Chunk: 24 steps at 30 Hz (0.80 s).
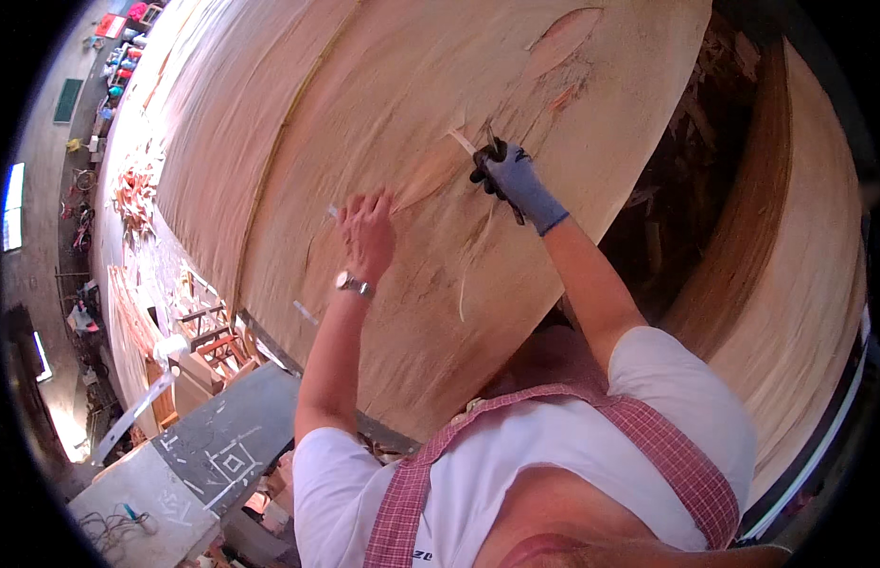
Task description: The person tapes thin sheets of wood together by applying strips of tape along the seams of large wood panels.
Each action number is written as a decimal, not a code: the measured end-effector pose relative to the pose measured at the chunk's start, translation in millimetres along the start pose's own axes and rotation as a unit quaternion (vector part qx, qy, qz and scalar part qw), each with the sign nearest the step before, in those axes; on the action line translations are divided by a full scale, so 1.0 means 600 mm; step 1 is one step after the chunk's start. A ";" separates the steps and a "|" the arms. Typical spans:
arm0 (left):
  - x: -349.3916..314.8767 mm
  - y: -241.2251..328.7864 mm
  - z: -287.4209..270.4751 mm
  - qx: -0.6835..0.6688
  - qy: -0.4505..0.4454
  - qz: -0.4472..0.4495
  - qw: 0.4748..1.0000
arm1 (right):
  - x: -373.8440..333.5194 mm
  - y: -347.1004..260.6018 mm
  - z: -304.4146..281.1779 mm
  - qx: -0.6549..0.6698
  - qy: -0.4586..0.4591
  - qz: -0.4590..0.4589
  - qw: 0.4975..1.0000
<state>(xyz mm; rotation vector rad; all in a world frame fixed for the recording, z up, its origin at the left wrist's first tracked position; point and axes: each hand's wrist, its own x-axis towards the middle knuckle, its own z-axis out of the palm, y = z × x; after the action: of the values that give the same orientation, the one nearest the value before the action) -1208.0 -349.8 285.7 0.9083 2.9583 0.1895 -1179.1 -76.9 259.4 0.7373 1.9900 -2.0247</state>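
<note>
A large sheet of wood veneer (421, 312) spreads before me, pale brown with streaks and torn slits. My left hand (367, 232), bare with a wristwatch, rests on it with fingers bent over and tips against the surface. A small pale strip (333, 211) shows beside its fingers. Further right, my right hand (516, 180) wears a grey-blue glove with black fingers. It is closed round a thin dark tool (490, 131), whose kind I cannot make out. A narrow pale sliver of veneer (462, 141) sticks up beside the gloved fingers. A leaf-shaped patch (431, 180) lies between both hands.
Another leaf-shaped patch (563, 43) is farther up the sheet. A dark gap with scraps (695, 180) runs along its right edge, beyond which more veneer (809, 284) curves. A grey board with chalk marks (227, 454) and wood scraps (137, 194) are at the left.
</note>
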 end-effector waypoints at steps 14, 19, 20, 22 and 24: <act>0.180 0.163 0.068 -0.070 0.086 0.088 0.990 | 0.119 0.006 -0.169 -0.075 0.059 -0.147 0.985; 0.328 0.266 0.037 -0.093 0.119 0.111 0.982 | 0.172 -0.059 -0.233 -0.071 0.005 0.010 0.997; 0.338 0.278 0.044 -0.079 0.109 0.120 0.984 | 0.184 -0.054 -0.236 -0.096 0.005 0.027 0.995; 0.360 0.295 0.068 -0.054 0.088 0.139 0.985 | 0.210 -0.004 -0.246 -0.264 0.029 -0.246 0.932; 0.366 0.296 0.088 -0.053 0.132 0.143 0.979 | 0.211 0.005 -0.272 -0.335 0.046 -0.253 0.906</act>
<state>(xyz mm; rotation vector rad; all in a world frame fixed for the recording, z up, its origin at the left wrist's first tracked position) -1286.9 -75.5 255.6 1.3911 2.9937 0.5093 -1252.6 107.0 201.0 0.1680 2.9071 -1.3133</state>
